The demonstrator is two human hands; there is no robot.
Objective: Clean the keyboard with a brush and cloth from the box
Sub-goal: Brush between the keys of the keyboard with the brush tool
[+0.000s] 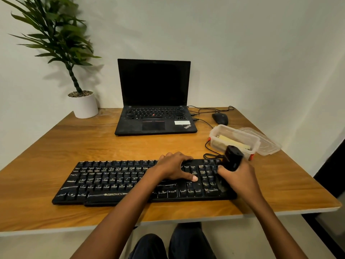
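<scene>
Wood-grain table [56,146] fills the view, set against a pale wall. A plant [56,38] in a white pot [85,106] stands at the far left corner. An open black laptop [153,101] with a dark screen sits at far centre. Along the near edge lies the black keyboard [104,182], with its cable [211,156] looped just beyond its right end.

At the right, beyond the keyboard, is a clear plastic box [214,135]. Its lid [268,144] lies off and just to the right of it. A yellowish cloth [233,142] lies inside the box.

The left hand [173,167] rests flat on the keyboard's right-centre keys, fingers relaxed and spread, thumb reaching toward the arrow keys. The right hand [240,178] grasps a black brush [233,157] over the number pad, its handle pointing up and away. The bristle end is hidden by the fingers and blurred, so contact with the keys cannot be told.

A black mouse [220,117] sits to the right of the laptop, on the far side of the box.
</scene>
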